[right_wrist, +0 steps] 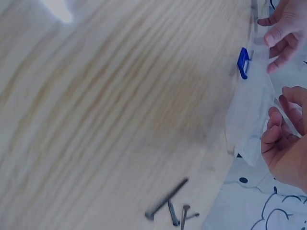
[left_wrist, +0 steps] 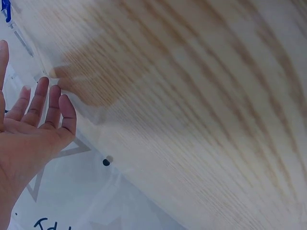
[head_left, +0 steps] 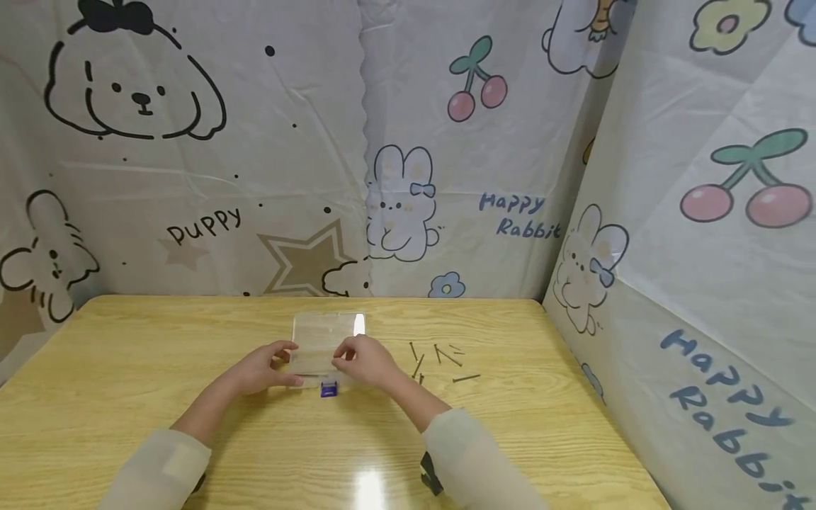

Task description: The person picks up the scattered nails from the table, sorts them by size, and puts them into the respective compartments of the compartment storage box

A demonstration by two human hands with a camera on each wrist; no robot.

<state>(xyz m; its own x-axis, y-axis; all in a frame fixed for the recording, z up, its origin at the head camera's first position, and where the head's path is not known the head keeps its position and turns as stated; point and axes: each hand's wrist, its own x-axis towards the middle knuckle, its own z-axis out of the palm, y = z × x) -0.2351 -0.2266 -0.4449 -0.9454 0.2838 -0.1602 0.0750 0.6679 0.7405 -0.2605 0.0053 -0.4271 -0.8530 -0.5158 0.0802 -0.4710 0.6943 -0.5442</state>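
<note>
Pale sleeves (head_left: 159, 464) come in from the near edge of the wooden table (head_left: 127, 368), one on each side, and the forearms run forward to meet around a small clear plastic box (head_left: 326, 338) lying near the middle of the tabletop.

On the left, the left hand (head_left: 263, 368) rests against the box's left end, thumb up at the far corner and fingers along the near edge; from the wrist view the fingers look straight and spread rather than curled, so it touches more than it grips. At the box's near edge, between the two hands, a small blue latch (head_left: 328, 389) sticks out toward the person. The right hand (head_left: 365, 361) sits on the right end of the box with its fingers bent, fingertips pinching the clear edge.

Further right, just beyond that hand and apart from the box, a loose scatter of dark nails (head_left: 436, 358) lies on the wood, pointing different ways.

Behind the table hangs a printed cloth backdrop (head_left: 408, 142) with puppies, rabbits and cherries, wrapping round on the right side too.
</note>
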